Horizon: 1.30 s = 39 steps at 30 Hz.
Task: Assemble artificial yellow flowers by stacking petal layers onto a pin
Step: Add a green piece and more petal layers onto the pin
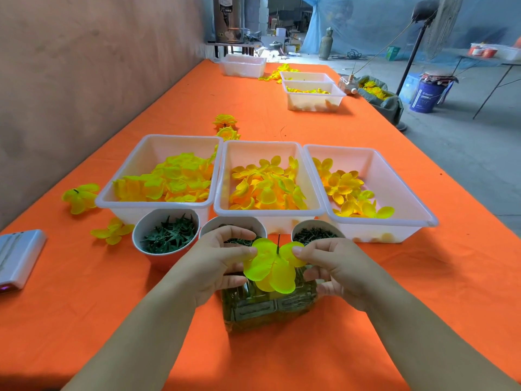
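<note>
Bright even daylight, soft shadows (frame edges visibly bowed).

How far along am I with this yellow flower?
Done: two finished flowers lie behind the trays. In hand: the left hand and right hand pinch a petal layer threaded on the pin, whose tip shows above it. Left: probably more layers from the trays, and perhaps one of the green star pieces.

The left grip (222, 259) and right grip (334, 266) are being viewed closely from above and behind; the surface (380, 320) beyond them is being faced.
</note>
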Each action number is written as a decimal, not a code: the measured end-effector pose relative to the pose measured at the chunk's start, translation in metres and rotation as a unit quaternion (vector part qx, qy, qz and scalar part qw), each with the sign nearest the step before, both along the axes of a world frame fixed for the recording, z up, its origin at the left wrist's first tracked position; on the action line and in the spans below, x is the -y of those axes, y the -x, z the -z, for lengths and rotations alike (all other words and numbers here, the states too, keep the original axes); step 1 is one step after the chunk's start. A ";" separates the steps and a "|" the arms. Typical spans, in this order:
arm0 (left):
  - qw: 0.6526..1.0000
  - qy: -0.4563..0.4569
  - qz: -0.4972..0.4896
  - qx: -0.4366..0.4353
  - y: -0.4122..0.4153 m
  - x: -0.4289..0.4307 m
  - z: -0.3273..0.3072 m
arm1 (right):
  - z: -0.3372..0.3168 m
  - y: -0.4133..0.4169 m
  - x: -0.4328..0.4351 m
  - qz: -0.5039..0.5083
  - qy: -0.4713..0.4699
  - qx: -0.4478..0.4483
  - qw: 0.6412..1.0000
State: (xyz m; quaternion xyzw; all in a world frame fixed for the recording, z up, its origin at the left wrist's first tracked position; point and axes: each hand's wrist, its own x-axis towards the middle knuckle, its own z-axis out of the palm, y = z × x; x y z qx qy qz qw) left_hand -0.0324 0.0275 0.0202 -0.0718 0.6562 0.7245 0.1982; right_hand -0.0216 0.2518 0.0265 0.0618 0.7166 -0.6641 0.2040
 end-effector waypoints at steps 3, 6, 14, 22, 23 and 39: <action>0.998 0.033 -0.027 -0.043 -0.002 -0.003 -0.002 | 0.002 0.003 0.001 0.016 -0.029 -0.030 0.999; 0.966 0.118 -0.076 -0.217 -0.007 -0.009 -0.005 | 0.006 0.004 0.003 0.029 -0.070 -0.071 0.995; 0.946 0.186 -0.001 -0.265 -0.015 -0.017 -0.001 | 0.009 0.001 0.005 0.049 -0.122 -0.165 0.977; 0.942 0.197 0.014 -0.272 -0.013 -0.017 0.005 | 0.004 -0.011 0.009 0.052 -0.216 -0.414 0.883; 0.942 0.197 0.012 -0.272 -0.012 -0.017 0.005 | 0.004 -0.011 0.011 0.022 -0.195 -0.423 0.885; 1.000 -0.002 0.029 -0.011 -0.001 0.016 0.006 | 0.009 0.001 0.017 -0.051 -0.169 -0.410 0.895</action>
